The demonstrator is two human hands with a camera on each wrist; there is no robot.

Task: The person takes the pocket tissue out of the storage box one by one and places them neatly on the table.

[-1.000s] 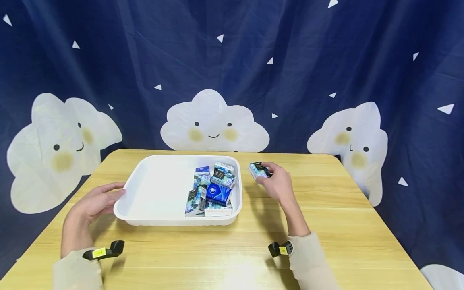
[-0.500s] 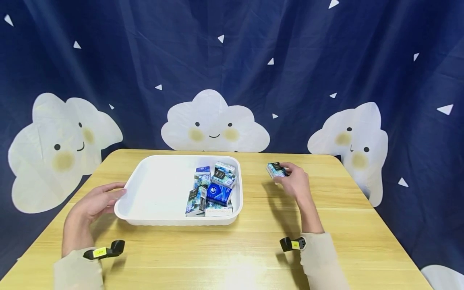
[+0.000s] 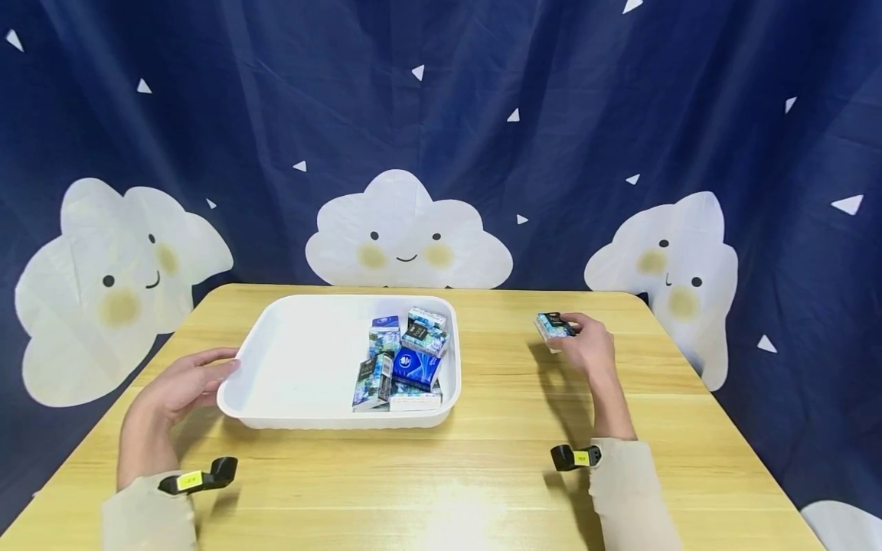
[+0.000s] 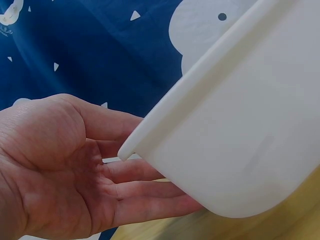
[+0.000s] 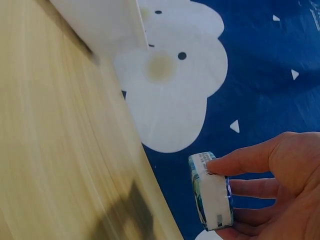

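In the head view, my right hand [image 3: 588, 344] holds a small pack of tissues [image 3: 554, 327] above the table, right of the tray. The right wrist view shows the thumb on one side of this pack [image 5: 212, 192] and the fingers on the other. My left hand [image 3: 181, 385] grips the left end of the white plastic tray [image 3: 289, 420], thumb at the rim and fingers against the outer wall. Several tissue packs [image 3: 416, 369], blue or floral with black labels, lie piled in the tray's right part.
The tray stands on a light wooden table [image 3: 496, 459]. Behind the table hangs a dark blue curtain [image 3: 586, 115] with white clouds and triangles. A black wrist camera [image 3: 575, 457] sits at the right sleeve, another camera [image 3: 200, 478] at the left.
My right hand has moved steadily to the right with the tissue pack, away from the tray. The left hand, the tray and the packs in it have stayed in place.
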